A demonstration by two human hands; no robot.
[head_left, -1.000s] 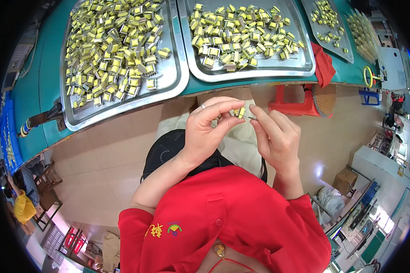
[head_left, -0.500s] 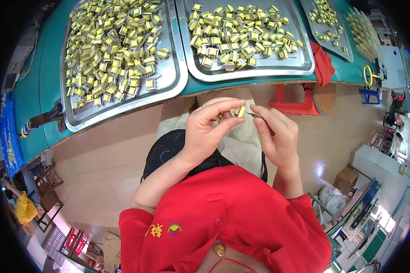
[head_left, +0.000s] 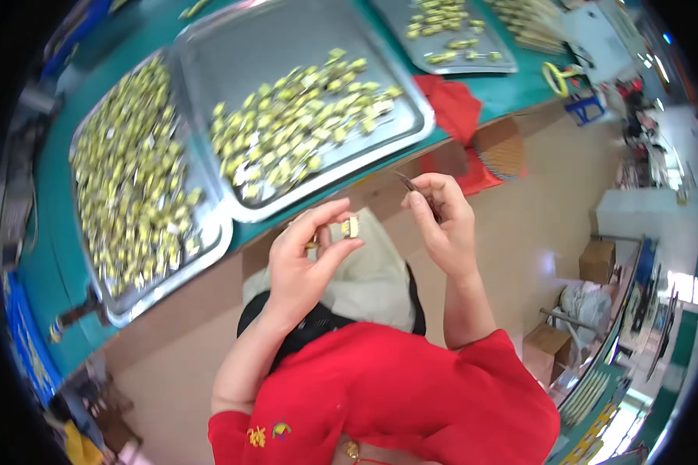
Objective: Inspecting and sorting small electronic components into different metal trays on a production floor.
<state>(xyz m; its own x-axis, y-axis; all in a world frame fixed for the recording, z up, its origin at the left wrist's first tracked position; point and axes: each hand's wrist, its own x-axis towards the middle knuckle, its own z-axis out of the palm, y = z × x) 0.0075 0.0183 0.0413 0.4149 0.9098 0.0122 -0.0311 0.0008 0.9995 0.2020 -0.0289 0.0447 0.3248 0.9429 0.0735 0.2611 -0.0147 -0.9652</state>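
Observation:
My left hand (head_left: pixel 306 252) is closed, pinching a small yellow-wrapped transformer (head_left: pixel 350 228) between thumb and forefinger. Its pale, pinned side shows. Another yellowish bit appears behind the curled fingers, too covered to make out. To the right and a little higher, my right hand (head_left: pixel 442 221) grips slim dark tweezers (head_left: pixel 406 182), their tip pointing up and left, apart from the transformer. Both hands are over my lap, before the table edge. Beyond them, a metal tray (head_left: pixel 248 211) holds many similar transformers, bunched at its near side.
A second metal tray (head_left: pixel 223 232), densely filled with transformers, lies at the left of the green table (head_left: pixel 50 194). Farther right are a smaller tray (head_left: pixel 473 68), a red cloth (head_left: pixel 451 108) and a yellow ring-shaped handle (head_left: pixel 552 79). A red stool (head_left: pixel 477 174) stands below the edge.
The view has turned and shifted, so the trays appear tilted and farther left. My hands have drawn apart, and the tweezers' tip has come away from the transformer.

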